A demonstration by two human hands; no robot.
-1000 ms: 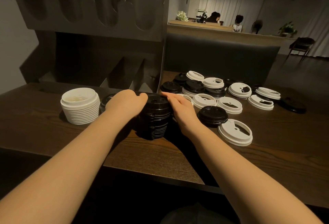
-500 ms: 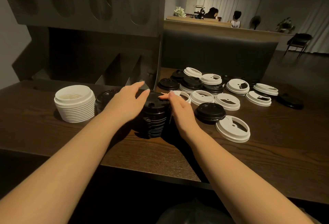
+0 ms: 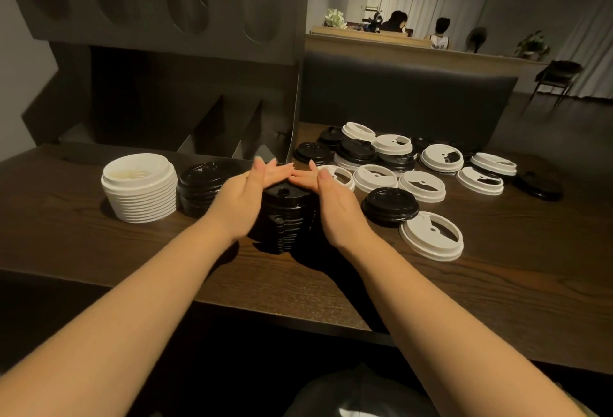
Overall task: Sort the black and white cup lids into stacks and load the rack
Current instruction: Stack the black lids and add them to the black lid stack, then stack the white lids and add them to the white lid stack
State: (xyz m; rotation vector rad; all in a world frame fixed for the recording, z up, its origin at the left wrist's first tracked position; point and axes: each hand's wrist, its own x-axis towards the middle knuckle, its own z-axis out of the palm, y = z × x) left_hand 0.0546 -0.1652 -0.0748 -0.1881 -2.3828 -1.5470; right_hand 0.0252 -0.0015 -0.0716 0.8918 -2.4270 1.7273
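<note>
Single head-worn wide-angle view, looking forward and steeply down along both forearms onto a dark wooden table (image 3: 497,284). Close in: left hand (image 3: 245,197) and right hand (image 3: 335,204) near frame centre, table's near edge crossing the lower third. Rack (image 3: 166,51) filling the upper left, strongly bent by the lens. Beyond the table, a padded bench back (image 3: 398,94), then a far room with seated people, small and dim. No second view to share anything with

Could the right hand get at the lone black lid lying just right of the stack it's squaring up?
Probably yes. The black lid lies flat on the table just beside the right hand, uncovered, with nothing between them.
</note>
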